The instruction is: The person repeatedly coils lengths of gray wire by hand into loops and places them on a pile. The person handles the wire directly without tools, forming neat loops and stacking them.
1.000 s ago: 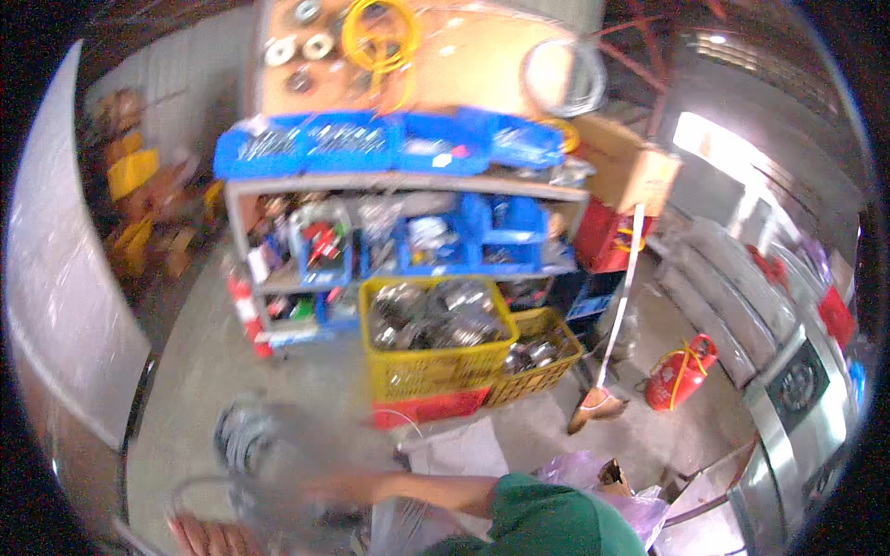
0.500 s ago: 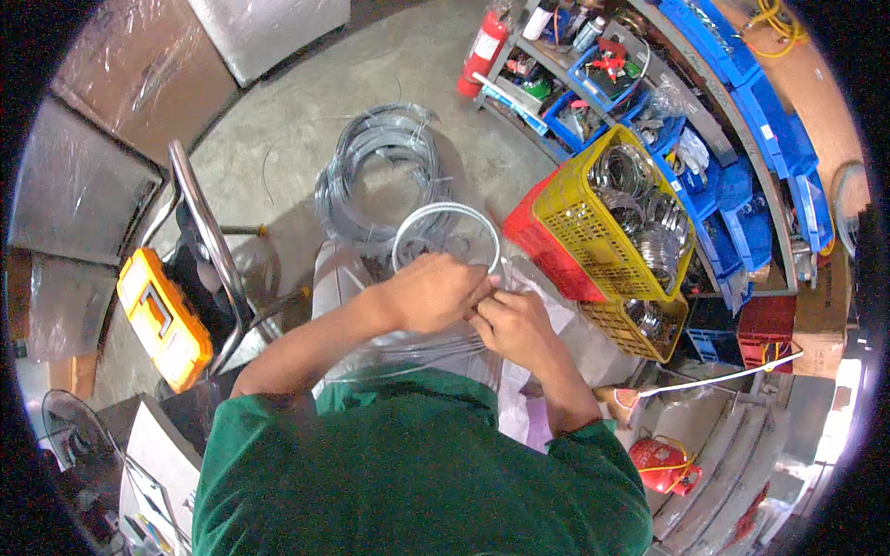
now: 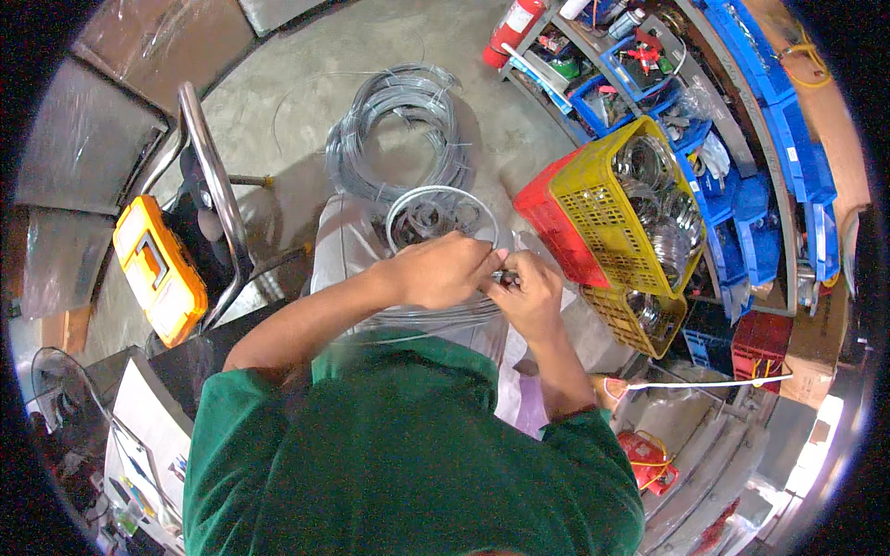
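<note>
**Bending Over a Ring of Wire**

Crouching over the floor, the person in the green shirt has both hands together at the near edge of a small ring of wire. The left hand is curled over, fingers folded down across the wire strands, knuckles up; it looks closed on the ring's near rim, though the grip itself is hidden under the hand. The right hand is pressed up against it, fingers pinched tight round something small and dark at the point where the two hands meet; I cannot tell what that is. The ring lies flat on a pale plastic sheet, its far arc showing clear of the hands, with more loose strands running under the forearms.

Just beyond the ring sits a much bigger coil of grey wire on the concrete floor, touching or nearly touching the sheet's far edge. To the right stands a yellow crate of shiny metal parts, stacked over a red crate. Blue bins line the shelving behind them. Off to the left lies an orange toolbox, beside a chrome tube frame. A red fire extinguisher stands near the shelf end.
</note>
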Action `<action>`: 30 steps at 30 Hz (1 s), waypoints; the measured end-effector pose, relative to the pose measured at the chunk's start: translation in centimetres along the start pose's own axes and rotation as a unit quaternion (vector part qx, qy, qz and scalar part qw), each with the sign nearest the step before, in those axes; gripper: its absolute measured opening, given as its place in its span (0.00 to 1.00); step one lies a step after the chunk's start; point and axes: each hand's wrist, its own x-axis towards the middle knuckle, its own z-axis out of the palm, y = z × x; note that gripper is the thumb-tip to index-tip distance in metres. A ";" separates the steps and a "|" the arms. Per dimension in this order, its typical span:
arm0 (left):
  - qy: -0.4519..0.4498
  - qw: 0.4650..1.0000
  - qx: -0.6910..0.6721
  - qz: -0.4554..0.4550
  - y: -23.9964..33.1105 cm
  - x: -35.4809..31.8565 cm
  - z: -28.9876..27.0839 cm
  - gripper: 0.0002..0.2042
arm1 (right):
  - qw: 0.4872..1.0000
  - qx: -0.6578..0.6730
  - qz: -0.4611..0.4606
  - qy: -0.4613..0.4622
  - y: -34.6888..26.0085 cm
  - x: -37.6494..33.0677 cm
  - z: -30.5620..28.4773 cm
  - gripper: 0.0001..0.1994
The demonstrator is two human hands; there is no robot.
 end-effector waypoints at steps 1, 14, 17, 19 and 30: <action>-0.025 0.999 -0.011 -0.016 0.0 -0.3 0.2 0.24 | 1.000 0.012 -0.025 -0.004 0.2 0.3 -0.3 0.19; -0.136 0.987 -0.072 0.047 -1.0 -3.5 -0.1 0.31 | 0.950 -0.025 -0.132 -0.282 -0.1 2.8 -2.7 0.20; -0.059 0.994 0.051 0.074 -0.6 -3.7 -0.1 0.24 | 0.947 -0.059 -0.136 -0.286 0.1 3.1 -2.3 0.13; -0.033 0.993 0.116 0.014 -0.1 -4.1 -0.3 0.23 | 0.949 -0.061 -0.130 -0.282 0.1 3.4 -2.2 0.13; -0.026 0.897 -0.422 -0.129 3.3 -8.1 -5.3 0.26 | 0.988 0.052 -0.038 -0.141 3.6 6.3 -7.9 0.15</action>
